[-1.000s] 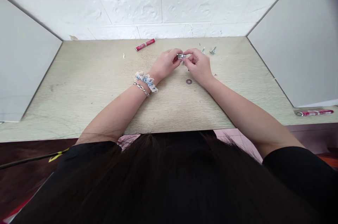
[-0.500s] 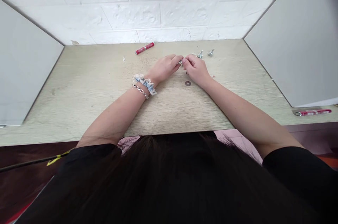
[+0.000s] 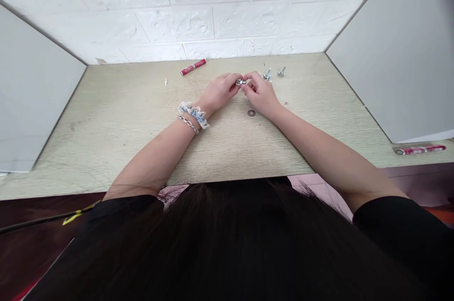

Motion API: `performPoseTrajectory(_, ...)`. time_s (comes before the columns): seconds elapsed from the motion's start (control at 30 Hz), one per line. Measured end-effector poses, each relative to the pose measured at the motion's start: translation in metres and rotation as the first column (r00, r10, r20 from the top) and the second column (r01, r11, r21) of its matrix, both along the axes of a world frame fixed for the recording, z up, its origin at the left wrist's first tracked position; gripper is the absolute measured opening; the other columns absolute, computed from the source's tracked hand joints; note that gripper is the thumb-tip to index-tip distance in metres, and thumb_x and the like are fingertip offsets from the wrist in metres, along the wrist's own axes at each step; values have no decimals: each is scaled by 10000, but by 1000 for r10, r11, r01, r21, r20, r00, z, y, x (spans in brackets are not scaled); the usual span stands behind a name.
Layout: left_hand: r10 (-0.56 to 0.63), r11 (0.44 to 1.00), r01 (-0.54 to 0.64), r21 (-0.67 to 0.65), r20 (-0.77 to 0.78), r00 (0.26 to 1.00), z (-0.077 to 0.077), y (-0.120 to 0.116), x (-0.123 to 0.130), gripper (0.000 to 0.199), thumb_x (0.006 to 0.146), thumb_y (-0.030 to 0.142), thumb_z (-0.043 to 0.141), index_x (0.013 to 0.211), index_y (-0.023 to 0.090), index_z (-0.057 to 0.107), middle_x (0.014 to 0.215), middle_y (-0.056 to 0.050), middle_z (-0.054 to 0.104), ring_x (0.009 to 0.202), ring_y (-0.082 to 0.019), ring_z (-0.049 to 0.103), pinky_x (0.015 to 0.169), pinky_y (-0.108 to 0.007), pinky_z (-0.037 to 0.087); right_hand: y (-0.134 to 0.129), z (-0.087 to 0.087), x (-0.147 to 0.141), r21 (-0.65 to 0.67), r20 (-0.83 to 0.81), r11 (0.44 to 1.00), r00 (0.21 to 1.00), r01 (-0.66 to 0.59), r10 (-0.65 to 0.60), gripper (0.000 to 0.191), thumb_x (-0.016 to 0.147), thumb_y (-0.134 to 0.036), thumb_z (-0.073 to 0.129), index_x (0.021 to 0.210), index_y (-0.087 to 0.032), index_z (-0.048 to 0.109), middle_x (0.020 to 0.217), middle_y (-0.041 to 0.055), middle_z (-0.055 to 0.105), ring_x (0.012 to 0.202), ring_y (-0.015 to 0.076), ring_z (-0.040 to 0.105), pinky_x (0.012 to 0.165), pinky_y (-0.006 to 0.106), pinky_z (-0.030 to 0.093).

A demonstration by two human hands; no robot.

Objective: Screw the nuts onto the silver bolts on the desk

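Observation:
A small silver bolt (image 3: 241, 82) lies sideways between my two hands, with what looks like a nut around it. My left hand (image 3: 220, 92) grips its left end between thumb and fingers, hiding that part. At the other end, the thumb and forefinger of my right hand (image 3: 261, 94) are bent around the tip. A flat dark washer (image 3: 251, 113) rests on the table just below my right hand. Behind that hand stand silver bolts (image 3: 267, 74), partly covered by it, and one more bolt (image 3: 282, 72) is a little to the right.
A red marker-like tube (image 3: 193, 67) lies near the white brick wall (image 3: 198, 22). Another red tube (image 3: 420, 150) is at the far right edge. Grey panels (image 3: 397, 60) flank the wooden table (image 3: 117, 116). A white scrap (image 3: 165, 81) lies on the left.
My right thumb and forefinger have spread slightly apart, and more of the silver bolt shows between the hands. My left hand stays in nearly the same place.

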State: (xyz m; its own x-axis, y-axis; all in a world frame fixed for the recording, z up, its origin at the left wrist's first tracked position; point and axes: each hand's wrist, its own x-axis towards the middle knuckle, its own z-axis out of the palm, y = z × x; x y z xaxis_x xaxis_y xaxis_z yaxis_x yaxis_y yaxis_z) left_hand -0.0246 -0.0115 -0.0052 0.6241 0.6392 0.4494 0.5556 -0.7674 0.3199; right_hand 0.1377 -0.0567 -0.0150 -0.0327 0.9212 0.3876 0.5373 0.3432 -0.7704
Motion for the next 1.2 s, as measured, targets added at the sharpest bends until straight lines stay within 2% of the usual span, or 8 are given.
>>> performPoseTrajectory(0.1, 7, 1000, -7, -11, -20, 1000, 0, 0, 0, 286, 915, 212, 460, 1157, 154, 603, 1020, -79, 668, 931, -159, 600, 853, -273, 449, 0, 1, 2, 8, 25, 1000, 1000, 9, -9, 159, 892, -378, 537, 858, -223, 543, 626, -30, 499, 625, 131, 453, 636, 286, 366)
performPoseTrajectory(0.23, 15, 1000, -16, -10, -42, 999, 0, -1, 0, 311, 911, 198, 454, 1185, 153, 596, 1057, -87, 665, 956, -165, 606, 872, -284, 454, -2, 5, 1, -26, 100, 1000, 995, -8, 11, 391, 915, -440, 485, 610, -196, 462, 554, -18, 454, 600, 124, 429, 612, 279, 333)
performPoseTrajectory(0.37, -19, 1000, 19, -2, -58, 998, -1, -2, 1, 338, 902, 189, 464, 1213, 149, 592, 1079, -91, 664, 971, -168, 609, 865, -281, 459, -5, 10, -3, -92, 174, 996, 984, -11, 27, 490, 923, -394, 482, 491, -187, 377, 485, -22, 377, 546, 111, 393, 597, 285, 294)
performPoseTrajectory(0.53, 2, 1000, -2, -1, -18, 1000, 1, -4, 1, 316, 909, 189, 468, 1191, 149, 606, 1066, -87, 674, 959, -160, 617, 863, -275, 461, -7, 13, -6, -100, 138, 993, 989, 64, -50, 491, 900, -374, 526, 501, -196, 303, 488, -35, 300, 535, 102, 344, 573, 284, 269)
performPoseTrajectory(0.77, -33, 999, 33, 10, 6, 999, 3, -4, 1, 286, 919, 213, 467, 1151, 156, 624, 1006, -73, 683, 933, -158, 619, 854, -277, 457, -4, 6, -2, -7, -7, 998, 998, 67, -67, 171, 860, -380, 590, 847, -222, 526, 582, -56, 454, 562, 112, 413, 594, 270, 347)
performPoseTrajectory(0.9, -29, 1000, 29, 8, -17, 999, 2, -6, 0, 289, 922, 205, 456, 1151, 178, 629, 992, -62, 683, 911, -155, 624, 835, -277, 467, -5, 6, -1, 5, 5, 999, 999, 32, -32, 275, 866, -465, 568, 771, -208, 551, 594, -34, 493, 568, 112, 427, 588, 276, 348)
performPoseTrajectory(1.03, -13, 1000, 13, 3, -33, 999, 2, -14, -3, 280, 947, 224, 438, 1147, 203, 633, 992, -61, 681, 911, -147, 630, 823, -273, 476, -11, 9, 0, -28, -18, 1000, 1000, -12, 11, 530, 891, -606, 442, 571, -190, 510, 542, -4, 481, 561, 118, 455, 606, 292, 366)
performPoseTrajectory(1.2, 12, 999, -17, 52, 108, 994, 2, -20, -10, 260, 961, 254, 461, 1135, 168, 635, 939, -64, 692, 860, -116, 642, 792, -244, 497, -18, 14, 5, -138, -142, 990, 989, 12, -31, 677, 855, -732, 343, 458, -197, 466, 474, 18, 470, 497, 120, 446, 560, 300, 371)
